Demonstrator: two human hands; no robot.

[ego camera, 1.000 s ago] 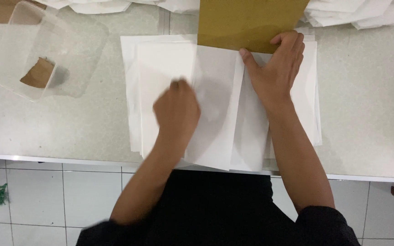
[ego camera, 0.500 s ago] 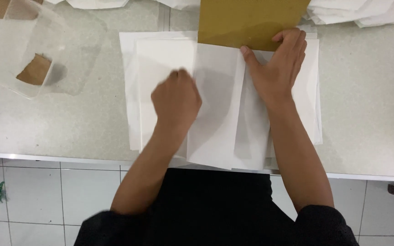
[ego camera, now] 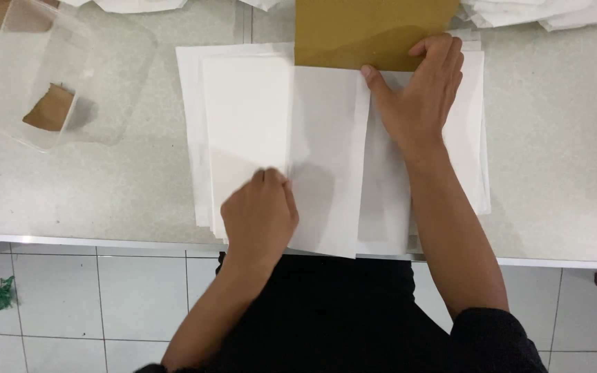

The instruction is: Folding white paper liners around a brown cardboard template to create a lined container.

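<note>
I see the left hand [ego camera: 260, 217] closed, pressing the half-folded white sheet [ego camera: 278, 138], right hand [ego camera: 419, 90] flat on brown card [ego camera: 374, 31]; creasing seems unfinished.

Left hand [ego camera: 260, 217] curled, right hand [ego camera: 419, 93] flat.

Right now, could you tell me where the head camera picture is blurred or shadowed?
In the head view, the left hand is slightly motion-blurred at the knuckles, and it casts a soft grey shadow on the white paper sheets; the right hand is sharp, resting on the brown card; the clear plastic container shows faint glare; lighting is otherwise even.
</note>
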